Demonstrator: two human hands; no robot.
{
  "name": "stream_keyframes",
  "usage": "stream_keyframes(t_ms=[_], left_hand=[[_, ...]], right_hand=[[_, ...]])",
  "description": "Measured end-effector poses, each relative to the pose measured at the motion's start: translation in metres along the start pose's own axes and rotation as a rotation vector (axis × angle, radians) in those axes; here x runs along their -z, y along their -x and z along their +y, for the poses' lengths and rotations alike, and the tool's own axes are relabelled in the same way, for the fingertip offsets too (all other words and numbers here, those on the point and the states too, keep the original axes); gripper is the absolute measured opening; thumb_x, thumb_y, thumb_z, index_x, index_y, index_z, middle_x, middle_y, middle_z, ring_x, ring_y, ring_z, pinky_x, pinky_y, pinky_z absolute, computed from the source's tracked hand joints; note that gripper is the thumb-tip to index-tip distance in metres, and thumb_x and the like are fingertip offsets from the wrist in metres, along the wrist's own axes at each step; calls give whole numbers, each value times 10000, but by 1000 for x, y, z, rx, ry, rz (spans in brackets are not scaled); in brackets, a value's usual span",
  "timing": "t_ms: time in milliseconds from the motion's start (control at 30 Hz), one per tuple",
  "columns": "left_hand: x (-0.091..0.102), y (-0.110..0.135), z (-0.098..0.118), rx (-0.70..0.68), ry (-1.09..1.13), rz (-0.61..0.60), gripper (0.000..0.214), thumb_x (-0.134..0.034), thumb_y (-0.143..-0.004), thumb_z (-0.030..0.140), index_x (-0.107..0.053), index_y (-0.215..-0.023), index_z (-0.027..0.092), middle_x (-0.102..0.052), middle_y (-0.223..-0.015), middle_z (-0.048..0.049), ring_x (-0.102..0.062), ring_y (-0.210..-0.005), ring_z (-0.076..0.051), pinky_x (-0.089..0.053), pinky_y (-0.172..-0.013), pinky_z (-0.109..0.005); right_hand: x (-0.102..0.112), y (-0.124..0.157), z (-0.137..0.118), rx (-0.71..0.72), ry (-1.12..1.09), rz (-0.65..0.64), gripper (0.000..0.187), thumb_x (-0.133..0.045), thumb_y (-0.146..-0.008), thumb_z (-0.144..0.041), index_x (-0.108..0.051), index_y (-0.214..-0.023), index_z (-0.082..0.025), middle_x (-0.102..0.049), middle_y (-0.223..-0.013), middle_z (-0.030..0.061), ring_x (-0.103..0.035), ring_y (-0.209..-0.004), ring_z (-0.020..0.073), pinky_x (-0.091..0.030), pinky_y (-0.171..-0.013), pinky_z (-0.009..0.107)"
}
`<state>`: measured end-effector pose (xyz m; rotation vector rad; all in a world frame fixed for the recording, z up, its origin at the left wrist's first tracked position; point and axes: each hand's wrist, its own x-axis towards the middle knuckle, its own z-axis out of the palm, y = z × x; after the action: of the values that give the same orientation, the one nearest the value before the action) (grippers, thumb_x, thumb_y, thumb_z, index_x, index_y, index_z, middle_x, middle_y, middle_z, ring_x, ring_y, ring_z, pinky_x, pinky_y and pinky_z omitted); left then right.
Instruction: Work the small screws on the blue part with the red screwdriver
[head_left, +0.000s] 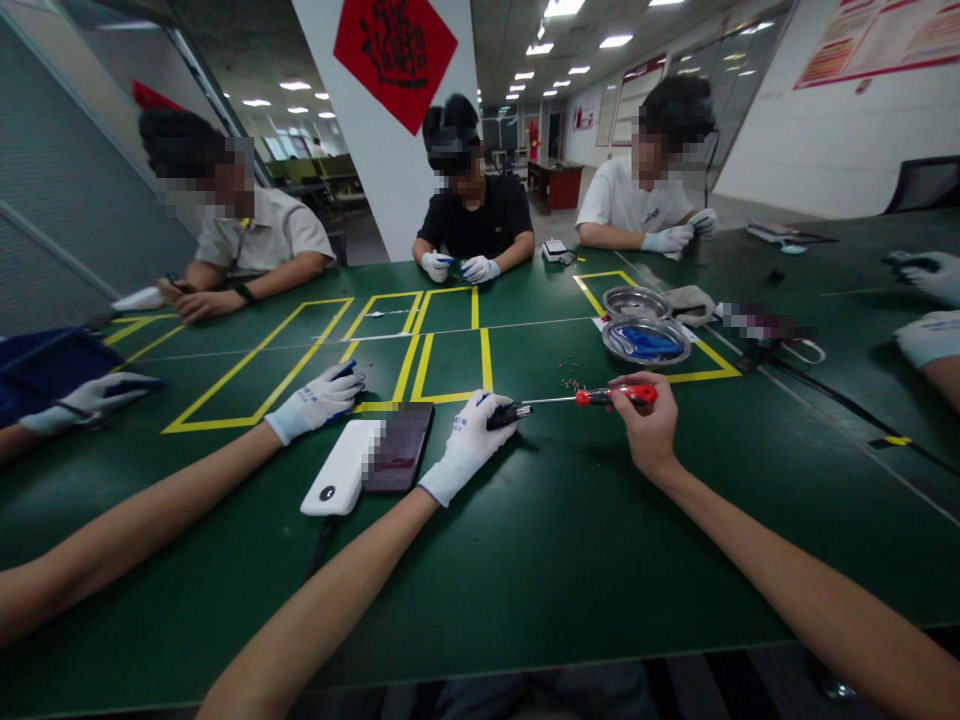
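My left hand, in a white glove, is closed round a small black part with a shiny end. Its exact kind is not clear. Bare, my right hand grips a screwdriver by its red and black handle. The screwdriver lies nearly level, its thin shaft pointing left at the black part; whether the tip touches it, I cannot tell. Several small screws are scattered on the green table just beyond the shaft.
Two metal bowls, the nearer holding blue pieces, stand beyond my right hand. A white power bank and dark phone lie left of my left hand. A co-worker's gloved hand rests beyond them. Other people sit across the table.
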<state>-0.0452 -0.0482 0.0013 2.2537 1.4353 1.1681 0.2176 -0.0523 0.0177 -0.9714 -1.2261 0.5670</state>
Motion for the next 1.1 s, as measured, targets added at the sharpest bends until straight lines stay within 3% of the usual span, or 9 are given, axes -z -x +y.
stream_keyframes(t_ms=[200,467,567,667,800,933,1100], left_hand=[[3,-3,-3,191,187,76,266,-666,-746,335,-599,-974,215,-620,-942,-28,-592,-891,-181,-466,-816,-316],[-7,-15,-24,602,854,177,459,-764,-613,306,-537,-990,178,-634,-901,-40,-627,-736,-152,-525,-735,-340],[-4,-25,-34,666,961,192,443,-753,-627,312,-532,-987,178,-629,-910,-52,-638,-749,-160,-537,-745,-365],[11,-47,-53,584,795,261,445,-742,-629,308,-537,-1003,182,-630,-938,-56,-633,-806,-172,-531,-782,-373],[43,-83,-96,452,336,373,456,-736,-613,251,-541,-1015,160,-626,-1005,-74,-608,-942,-207,-472,-905,-376],[70,-99,-140,527,-14,324,428,-713,-658,267,-521,-1019,139,-610,-1013,-107,-584,-989,-262,-450,-903,-409],[91,-100,-173,689,-182,295,500,-731,-650,304,-458,-1028,124,-583,-1001,-143,-553,-1020,-312,-442,-876,-448]], right_hand=[[1,-7,20,-159,-130,99,328,-719,-739,-352,-539,-967,-200,-635,-950,26,-657,-829,182,-599,-713,364],[-3,0,17,-357,-184,-10,366,-781,-670,-363,-544,-890,-191,-609,-976,21,-659,-849,178,-600,-814,398],[-2,0,13,-391,-170,-31,384,-788,-657,-374,-541,-886,-191,-597,-995,29,-656,-853,183,-597,-824,416],[-1,0,12,-397,-159,-57,387,-783,-661,-384,-539,-892,-191,-594,-1000,34,-654,-869,187,-594,-829,422],[0,0,13,-375,-146,-74,400,-777,-664,-401,-537,-907,-193,-595,-1017,40,-646,-903,196,-593,-829,421],[0,0,16,-368,-145,-76,400,-765,-676,-413,-536,-919,-193,-597,-1012,38,-650,-892,188,-596,-818,405],[-1,-1,20,-366,-136,-61,411,-763,-677,-419,-530,-921,-183,-598,-994,35,-650,-858,176,-596,-802,394]])
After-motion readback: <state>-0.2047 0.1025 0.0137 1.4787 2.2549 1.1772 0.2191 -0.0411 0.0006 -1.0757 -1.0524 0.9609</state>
